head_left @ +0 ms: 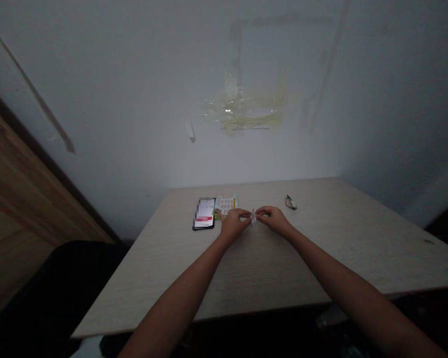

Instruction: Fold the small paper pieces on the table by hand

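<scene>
Between my two hands is a small, pale, crumpled-looking piece (253, 217) with a few coloured spots, perhaps paper or a wrapper; its kind is too small to make out. My left hand (234, 222) pinches it from the left with thumb and fingertips. From the right, my right hand (274, 219) grips its other side with thumb and forefinger. Just beyond my left hand lies a printed sheet (227, 201) with rows of small pictures and a green edge, partly covered by the fingers. A phone (204, 214) with a lit screen rests beside it.
Right of my hands, a small crumpled patterned scrap (290, 202) lies on the pale wooden table (269, 273). The back edge meets a wall (149, 124) with old tape. A dark object (70, 283) stands at the left, near a wooden panel (18, 189).
</scene>
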`<state>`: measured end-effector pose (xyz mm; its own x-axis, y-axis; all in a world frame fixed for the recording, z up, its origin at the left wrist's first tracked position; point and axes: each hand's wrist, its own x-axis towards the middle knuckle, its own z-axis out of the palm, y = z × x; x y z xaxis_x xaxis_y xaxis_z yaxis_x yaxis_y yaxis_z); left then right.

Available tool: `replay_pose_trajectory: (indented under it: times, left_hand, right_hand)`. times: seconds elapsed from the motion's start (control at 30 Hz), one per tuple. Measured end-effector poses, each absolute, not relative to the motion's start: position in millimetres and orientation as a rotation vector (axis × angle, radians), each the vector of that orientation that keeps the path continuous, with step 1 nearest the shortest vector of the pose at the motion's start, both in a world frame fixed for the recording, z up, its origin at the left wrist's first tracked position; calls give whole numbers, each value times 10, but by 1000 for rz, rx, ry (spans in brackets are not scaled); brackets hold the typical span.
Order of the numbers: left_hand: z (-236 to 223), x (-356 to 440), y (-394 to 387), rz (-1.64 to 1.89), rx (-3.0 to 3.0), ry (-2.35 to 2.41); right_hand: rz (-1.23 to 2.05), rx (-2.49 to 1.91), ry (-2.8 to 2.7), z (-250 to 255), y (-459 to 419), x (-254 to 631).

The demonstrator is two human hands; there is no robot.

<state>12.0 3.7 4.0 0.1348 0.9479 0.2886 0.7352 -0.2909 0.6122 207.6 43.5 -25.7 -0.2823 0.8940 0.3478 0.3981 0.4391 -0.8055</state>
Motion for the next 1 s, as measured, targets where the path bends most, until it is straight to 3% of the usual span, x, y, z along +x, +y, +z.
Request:
replay_pose_trajectory:
  times: [1.0]
  left_hand:
    - [101, -186, 141, 542, 2395, 1626]
  right_hand:
    - [368, -947, -2206, -227, 453, 2188]
